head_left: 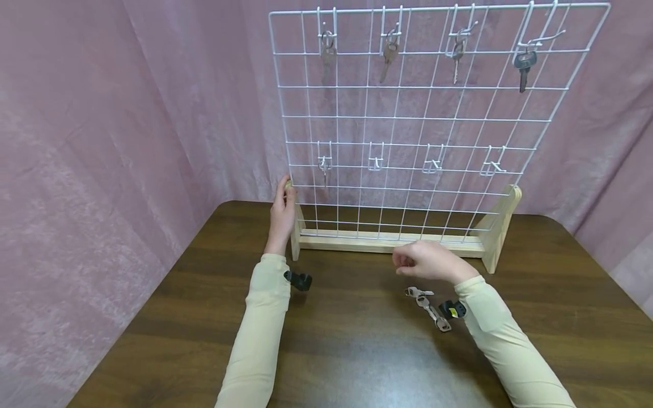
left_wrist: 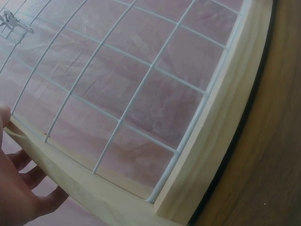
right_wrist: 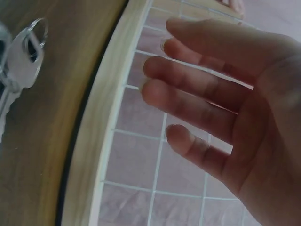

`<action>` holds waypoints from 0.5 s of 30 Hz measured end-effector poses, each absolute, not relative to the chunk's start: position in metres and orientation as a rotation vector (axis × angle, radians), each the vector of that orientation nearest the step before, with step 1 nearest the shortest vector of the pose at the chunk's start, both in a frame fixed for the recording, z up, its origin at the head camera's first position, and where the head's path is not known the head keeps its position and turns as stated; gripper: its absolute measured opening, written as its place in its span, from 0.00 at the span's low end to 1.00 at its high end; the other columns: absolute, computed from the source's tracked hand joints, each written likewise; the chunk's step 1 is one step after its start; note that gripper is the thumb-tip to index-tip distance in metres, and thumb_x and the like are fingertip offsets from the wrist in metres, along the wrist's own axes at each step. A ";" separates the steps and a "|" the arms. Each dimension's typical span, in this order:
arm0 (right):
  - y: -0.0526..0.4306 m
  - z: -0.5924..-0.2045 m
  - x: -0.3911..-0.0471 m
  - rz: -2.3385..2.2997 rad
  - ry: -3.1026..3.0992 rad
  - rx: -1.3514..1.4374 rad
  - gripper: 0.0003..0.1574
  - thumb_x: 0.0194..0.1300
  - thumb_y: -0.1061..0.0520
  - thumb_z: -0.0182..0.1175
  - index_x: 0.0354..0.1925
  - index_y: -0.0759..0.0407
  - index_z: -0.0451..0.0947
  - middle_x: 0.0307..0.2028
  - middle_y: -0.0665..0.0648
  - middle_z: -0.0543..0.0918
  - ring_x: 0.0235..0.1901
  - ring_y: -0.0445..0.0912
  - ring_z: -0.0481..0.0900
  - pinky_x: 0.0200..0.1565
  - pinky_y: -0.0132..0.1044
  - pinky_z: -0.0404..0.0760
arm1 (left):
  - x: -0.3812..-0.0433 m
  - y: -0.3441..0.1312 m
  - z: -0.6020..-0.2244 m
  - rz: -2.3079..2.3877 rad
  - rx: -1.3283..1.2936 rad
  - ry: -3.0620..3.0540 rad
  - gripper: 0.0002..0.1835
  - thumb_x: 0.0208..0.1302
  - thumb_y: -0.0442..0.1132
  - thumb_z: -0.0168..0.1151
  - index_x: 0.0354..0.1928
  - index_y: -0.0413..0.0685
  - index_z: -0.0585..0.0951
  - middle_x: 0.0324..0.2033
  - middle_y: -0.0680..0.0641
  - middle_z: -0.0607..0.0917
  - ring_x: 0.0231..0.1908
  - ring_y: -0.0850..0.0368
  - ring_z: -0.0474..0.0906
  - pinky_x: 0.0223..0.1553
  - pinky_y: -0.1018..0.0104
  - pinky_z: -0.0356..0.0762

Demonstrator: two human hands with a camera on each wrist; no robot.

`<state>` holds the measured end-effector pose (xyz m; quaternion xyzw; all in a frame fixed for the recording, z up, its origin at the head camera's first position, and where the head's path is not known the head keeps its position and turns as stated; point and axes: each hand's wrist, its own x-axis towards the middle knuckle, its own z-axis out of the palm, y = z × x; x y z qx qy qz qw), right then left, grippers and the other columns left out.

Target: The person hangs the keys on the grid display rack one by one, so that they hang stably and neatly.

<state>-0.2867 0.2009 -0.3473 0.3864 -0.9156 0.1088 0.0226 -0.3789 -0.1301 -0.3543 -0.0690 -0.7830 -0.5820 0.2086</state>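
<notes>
My left hand point(head_left: 282, 215) holds the left wooden side piece point(head_left: 297, 226) of a stand that carries a white wire grid point(head_left: 408, 119). In the left wrist view, its thumb lies on one face of the wood and its fingers reach round the edge. Above the table, in front of the stand's base bar point(head_left: 347, 242), hovers my right hand point(head_left: 431, 260), fingers loosely bent around nothing, as the right wrist view also shows. Just below it, loose metal keys point(head_left: 431, 309) lie on the table. A small key point(head_left: 325, 177) hangs on the leftmost lower hook.
Along the grid's top row, each hook carries a key, among them a dark-headed key point(head_left: 525, 69) at the far right. Bare hooks point(head_left: 432, 165) sit further right in the lower row. Pink curtains point(head_left: 127, 141) surround the brown wooden table point(head_left: 204, 317).
</notes>
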 end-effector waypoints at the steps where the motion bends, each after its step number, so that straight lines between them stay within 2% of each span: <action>1: 0.201 -0.349 -0.287 0.336 -2.848 1.196 0.09 0.59 0.54 0.68 0.29 0.48 0.75 0.22 0.40 0.76 0.24 0.31 0.71 0.29 0.28 0.70 | -0.379 -0.130 -0.355 -1.621 -0.192 -2.178 0.28 0.75 0.59 0.39 0.73 0.61 0.60 0.65 0.39 0.73 0.61 0.41 0.72 0.60 0.42 0.68; 6: 0.205 -0.354 -0.289 0.379 -2.948 1.182 0.10 0.56 0.52 0.70 0.32 0.51 0.77 0.23 0.41 0.77 0.25 0.32 0.72 0.30 0.29 0.72 | -0.379 -0.130 -0.356 -1.635 -0.202 -2.172 0.30 0.74 0.61 0.38 0.73 0.63 0.59 0.66 0.39 0.71 0.63 0.42 0.70 0.62 0.42 0.67; 9: 0.207 -0.358 -0.290 0.427 -3.002 1.218 0.12 0.54 0.54 0.71 0.34 0.55 0.77 0.25 0.46 0.78 0.27 0.35 0.72 0.31 0.29 0.72 | -0.379 -0.131 -0.357 -1.643 -0.210 -2.179 0.29 0.74 0.62 0.38 0.73 0.66 0.58 0.67 0.40 0.70 0.65 0.42 0.69 0.63 0.42 0.66; 15: 0.211 -0.368 -0.293 0.437 -3.052 1.258 0.17 0.48 0.56 0.73 0.33 0.56 0.75 0.27 0.51 0.77 0.28 0.38 0.71 0.31 0.29 0.69 | -0.379 -0.132 -0.357 -1.634 -0.209 -2.192 0.29 0.74 0.62 0.38 0.74 0.66 0.57 0.66 0.40 0.71 0.64 0.42 0.70 0.62 0.42 0.67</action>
